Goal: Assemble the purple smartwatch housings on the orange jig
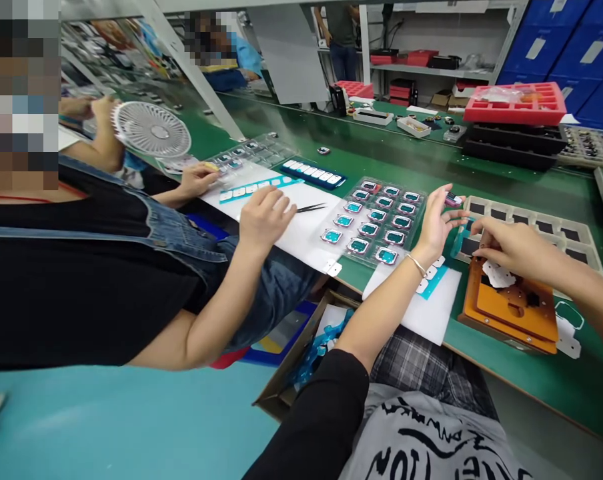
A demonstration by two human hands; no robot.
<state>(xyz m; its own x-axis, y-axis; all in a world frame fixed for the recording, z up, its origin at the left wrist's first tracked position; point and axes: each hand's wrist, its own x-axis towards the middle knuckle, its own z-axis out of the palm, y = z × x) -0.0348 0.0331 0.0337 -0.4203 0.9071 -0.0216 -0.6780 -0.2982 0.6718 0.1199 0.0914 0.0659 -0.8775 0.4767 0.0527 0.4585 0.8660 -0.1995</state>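
Observation:
My left hand [435, 227] is raised beside the clear tray, its fingers stretched out and apart. A small pink-edged module [453, 199] shows just behind those fingers; whether they touch it I cannot tell. Close by, my right hand [511, 248] is bent with thumb and forefinger near each other, at a strip of translucent blue film [461, 239]. Under the right hand, a white cut-out piece [498, 274] lies on an orange fixture block [524, 313]. The clear plastic tray [339, 250] to the left holds several small modules with blue-covered faces.
A beige compartment tray [594, 243] with dark pads lies beyond the fixture. White foam [444, 320] carries a blue label strip [435, 283]. At left, a co-worker's hand [264, 217] holds tweezers [311, 208]. A red tray [516, 103] tops black trays; a cardboard box [276, 400] stands below.

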